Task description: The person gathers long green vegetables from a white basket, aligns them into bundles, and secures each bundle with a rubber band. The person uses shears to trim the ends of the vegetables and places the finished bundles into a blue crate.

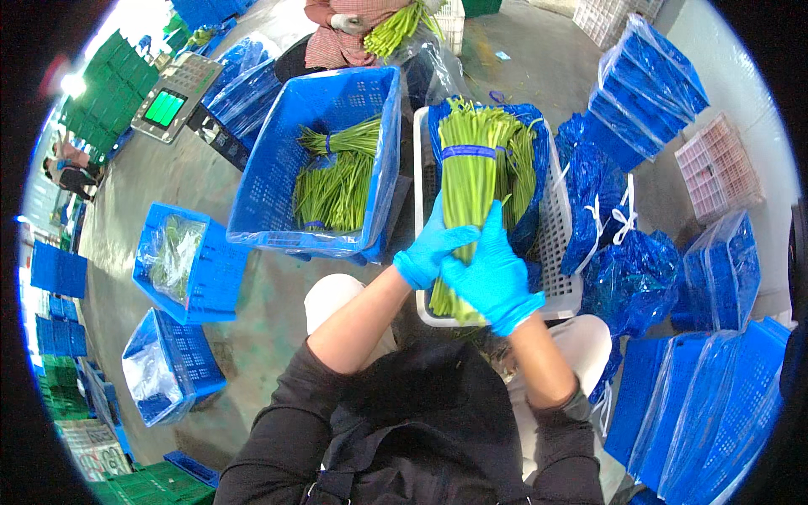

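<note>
Both my hands wear light blue gloves and close around one long bunch of green stalks (468, 183), perhaps garlic scapes or chives, tied near its top with a purple band (468, 152). My left hand (435, 249) wraps the lower part from the left. My right hand (492, 274) grips it from the right, its thumb raised along the stalks. The bunch is above a white plastic basket (565, 271) lined with blue plastic, where more green bunches (521, 170) lie. To the left, a blue crate (265, 183) holds banded bunches (338, 189).
A digital scale (173, 95) with a lit display stands at upper left. Across from me a person (344, 31) holds green stalks. Blue plastic bags (631, 278) with white ties lie right of the basket. Stacked blue crates (701, 404) stand at lower right, smaller crates (189, 265) at left.
</note>
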